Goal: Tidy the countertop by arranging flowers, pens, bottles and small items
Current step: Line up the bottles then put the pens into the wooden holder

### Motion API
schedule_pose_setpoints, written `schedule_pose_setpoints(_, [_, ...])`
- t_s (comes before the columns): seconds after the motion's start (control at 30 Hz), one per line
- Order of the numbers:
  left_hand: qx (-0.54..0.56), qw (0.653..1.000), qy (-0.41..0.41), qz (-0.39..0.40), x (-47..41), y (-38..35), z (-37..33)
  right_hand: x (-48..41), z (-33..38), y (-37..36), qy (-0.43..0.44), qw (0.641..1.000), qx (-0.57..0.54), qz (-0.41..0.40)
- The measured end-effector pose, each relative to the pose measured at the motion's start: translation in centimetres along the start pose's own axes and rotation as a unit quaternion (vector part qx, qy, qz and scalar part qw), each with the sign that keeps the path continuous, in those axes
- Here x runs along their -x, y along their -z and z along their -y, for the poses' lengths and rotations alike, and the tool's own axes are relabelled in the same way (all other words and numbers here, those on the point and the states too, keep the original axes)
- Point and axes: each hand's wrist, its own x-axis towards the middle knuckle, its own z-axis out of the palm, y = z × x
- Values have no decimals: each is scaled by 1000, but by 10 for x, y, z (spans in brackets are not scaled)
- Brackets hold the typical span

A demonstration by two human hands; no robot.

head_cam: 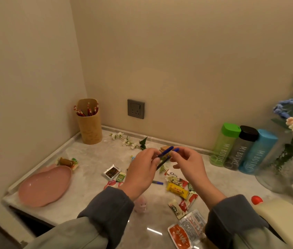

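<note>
Right of the tan cylindrical pen holder (89, 130), the nearer left hand (142, 169) and the right hand (188, 164) pinch slim blue pens (167, 150) slanting away from it.

Two plain beige walls (196, 51) meet at the far left corner of a pale marble countertop (91, 159). A grey socket (136, 109) sits on the back wall.
</note>
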Motion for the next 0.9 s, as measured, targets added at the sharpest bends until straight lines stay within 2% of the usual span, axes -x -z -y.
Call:
schedule_pose_setpoints(0.17, [37,999,8,1,-18,17,4,-18,16,-17,-2,999,-37,9])
schedule_pose_setpoints(0.4, [84,994,56,51,-46,41,22,-42,31,-48,-6,997,-79,14])
schedule_pose_setpoints(0.57, [51,990,80,105,-60,56,54,-57,22,-78,-49,995,-76,50])
schedule_pose_setpoints(0.67, [25,983,125,129,-64,57,78,-66,6,-92,-96,990,12,106])
schedule_pose_setpoints(0.73, [31,976,157,149,-65,56,97,-70,-9,-103,-143,970,112,162])
schedule_pose_setpoints(0.8, [51,968,183,167,-64,54,114,-71,-24,-112,-171,927,247,226])
schedule_pose_setpoints(0.9, [87,955,212,188,-63,49,132,-67,-45,-124,-148,854,405,293])
